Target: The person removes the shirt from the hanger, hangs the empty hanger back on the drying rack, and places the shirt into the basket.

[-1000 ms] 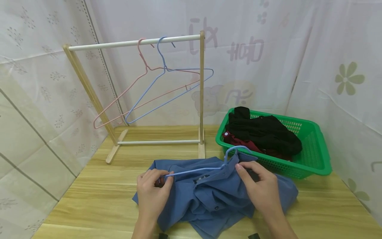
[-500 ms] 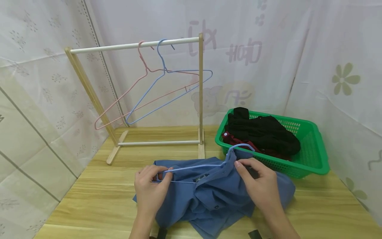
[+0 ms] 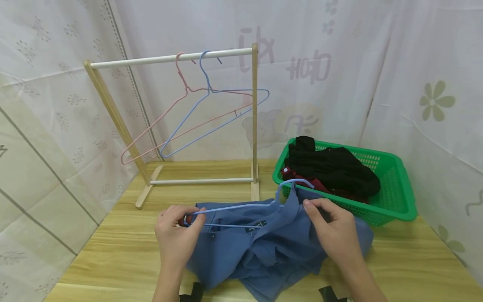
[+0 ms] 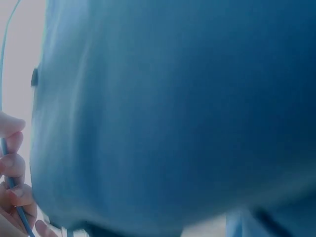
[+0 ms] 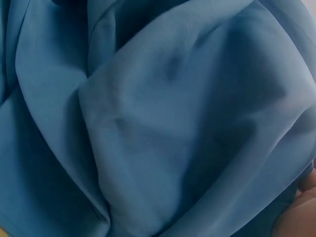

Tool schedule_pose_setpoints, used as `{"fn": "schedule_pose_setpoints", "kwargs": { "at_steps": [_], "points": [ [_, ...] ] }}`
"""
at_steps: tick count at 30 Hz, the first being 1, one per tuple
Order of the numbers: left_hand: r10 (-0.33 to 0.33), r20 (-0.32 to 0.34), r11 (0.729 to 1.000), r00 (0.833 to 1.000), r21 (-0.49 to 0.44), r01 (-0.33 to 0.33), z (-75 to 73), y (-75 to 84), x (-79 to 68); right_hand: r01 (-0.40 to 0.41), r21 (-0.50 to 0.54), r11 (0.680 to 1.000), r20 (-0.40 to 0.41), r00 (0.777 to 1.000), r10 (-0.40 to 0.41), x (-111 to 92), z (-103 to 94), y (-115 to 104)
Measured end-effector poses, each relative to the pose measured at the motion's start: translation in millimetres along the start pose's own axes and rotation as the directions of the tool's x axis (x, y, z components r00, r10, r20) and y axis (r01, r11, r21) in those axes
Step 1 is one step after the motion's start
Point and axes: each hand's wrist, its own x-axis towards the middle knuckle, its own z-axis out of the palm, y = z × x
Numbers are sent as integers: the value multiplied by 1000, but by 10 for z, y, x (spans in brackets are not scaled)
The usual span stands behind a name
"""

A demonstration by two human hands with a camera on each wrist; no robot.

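A blue shirt point(image 3: 222, 256) lies crumpled on the wooden table, its collar raised and a dark label showing inside. A light blue clothes hanger point(image 3: 241, 206) sits partly inside it, with the hook standing out beside the collar. At the hanger's left end my left hand point(image 3: 175, 230) grips it with thumb and fingers; the left wrist view also shows these fingers point(image 4: 15, 168) round the hanger. My right hand point(image 3: 336, 230) pinches the shirt near the collar. The hanger's right part is hidden under the cloth. In the right wrist view, shirt folds point(image 5: 148, 118) cover nearly everything.
Behind stands a wooden rack point(image 3: 255, 113) with a white rail, bearing a pink hanger point(image 3: 151, 125) and a blue hanger point(image 3: 185, 119). To the right, a green basket point(image 3: 400, 184) holds black clothing point(image 3: 332, 167) and a dark red garment point(image 3: 315, 184). Patterned curtains surround the table.
My left hand has moved left, drawing the hanger with it, so its hook shifts left at the collar. The hanger's lower bar has come into sight. My right hand stays nearly in place.
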Motion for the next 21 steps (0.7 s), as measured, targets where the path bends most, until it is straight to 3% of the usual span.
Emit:
{"fn": "schedule_pose_setpoints", "kwargs": {
  "at_steps": [5, 21],
  "points": [
    [17, -55, 1000, 998, -14, -18, -90, -35, 58, -16, -5, 1000, 2, 1000, 16, 22, -38, 25],
    [-80, -108, 997, 991, -15, 79, -441, -60, 132, -90, -38, 995, 39, 995, 92, 15, -104, 166]
  ]
}}
